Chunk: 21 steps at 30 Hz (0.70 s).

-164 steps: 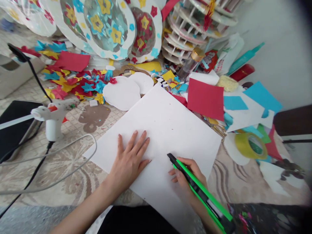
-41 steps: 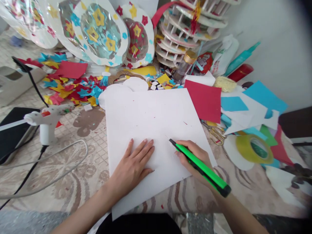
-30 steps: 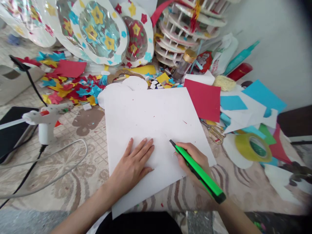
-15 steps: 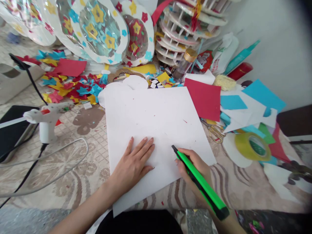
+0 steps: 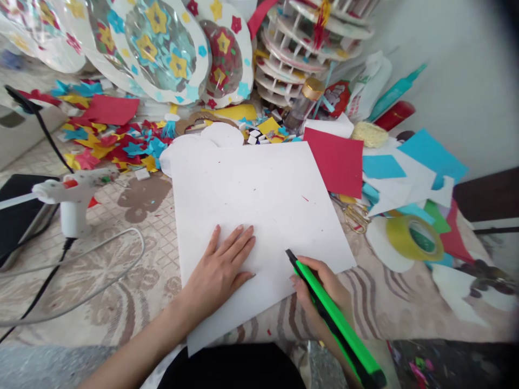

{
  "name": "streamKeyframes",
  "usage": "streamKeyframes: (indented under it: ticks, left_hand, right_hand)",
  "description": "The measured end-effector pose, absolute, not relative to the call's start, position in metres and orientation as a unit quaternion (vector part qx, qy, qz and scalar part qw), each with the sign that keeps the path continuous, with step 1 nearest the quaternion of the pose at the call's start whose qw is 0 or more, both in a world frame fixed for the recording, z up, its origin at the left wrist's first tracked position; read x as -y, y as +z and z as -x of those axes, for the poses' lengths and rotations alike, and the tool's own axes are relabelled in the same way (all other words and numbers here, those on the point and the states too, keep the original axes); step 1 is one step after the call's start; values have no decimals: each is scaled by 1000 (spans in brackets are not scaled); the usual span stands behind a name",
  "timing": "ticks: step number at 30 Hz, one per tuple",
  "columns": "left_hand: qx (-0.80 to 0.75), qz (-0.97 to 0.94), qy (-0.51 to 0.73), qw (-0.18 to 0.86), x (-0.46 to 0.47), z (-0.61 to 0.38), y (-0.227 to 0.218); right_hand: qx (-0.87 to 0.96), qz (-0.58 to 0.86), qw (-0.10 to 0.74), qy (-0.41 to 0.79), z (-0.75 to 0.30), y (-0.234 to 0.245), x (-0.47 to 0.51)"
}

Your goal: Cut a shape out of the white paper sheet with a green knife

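1. The left hand [image 5: 221, 270] lies flat on the white sheet [image 5: 251, 183], fingers spread open and pressing down. Nothing is gripped.
2. The right hand [image 5: 320, 294] is curled closed round the green utility knife [image 5: 330, 316], held like a pen. Its dark tip touches the sheet just right of the left fingertips [image 5: 247, 233] and close to the sheet's near right edge.
3. The sheet runs out ahead of both sets of fingers. A red card [image 5: 334, 159] lies beyond the knife-hand fingers to the right, and a glue gun [image 5: 71, 192] stands well out past the left thumb side.
4. Doing this stroke well, as I judge it: keep the flat palm loading the sheet beside the line, with those fingertips kept clear of the blade's path. Hold the knife at a low angle and draw it in one steady pull toward the body. Light pressure should do, given the soft patterned cloth underneath.
5. The blade itself is too small to see, so I can't tell whether it is actually biting the paper.
6. Against half a second ago, the knife tip has slid nearer the person, toward the sheet's edge. The handle's tail now runs off the bottom of the view.
7. The left hand has held its spot, and the sheet hasn't shifted.
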<state>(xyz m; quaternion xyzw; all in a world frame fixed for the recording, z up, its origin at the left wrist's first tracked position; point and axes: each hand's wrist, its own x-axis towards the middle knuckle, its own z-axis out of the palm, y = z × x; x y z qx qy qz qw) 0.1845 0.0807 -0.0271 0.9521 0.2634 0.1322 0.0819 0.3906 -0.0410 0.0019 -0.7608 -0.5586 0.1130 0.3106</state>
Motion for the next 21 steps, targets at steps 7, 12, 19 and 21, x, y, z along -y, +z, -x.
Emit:
streamKeyframes:
  ticks: [7, 12, 19, 21]
  left_hand:
    - [-263, -953, 128, 80, -81, -185, -28]
    - [-263, -953, 128, 81, -81, -185, -27]
    - [-266, -950, 133, 97, -81, -185, -27]
    - [-267, -949, 137, 101, -81, -185, -27]
  right_hand:
    - [548, 779, 283, 114, -385, 7, 57]
    - [552, 776, 285, 106, -386, 3, 64]
    - [526, 788, 304, 96, -371, 9, 63]
    - [514, 794, 310, 101, -368, 9, 65]
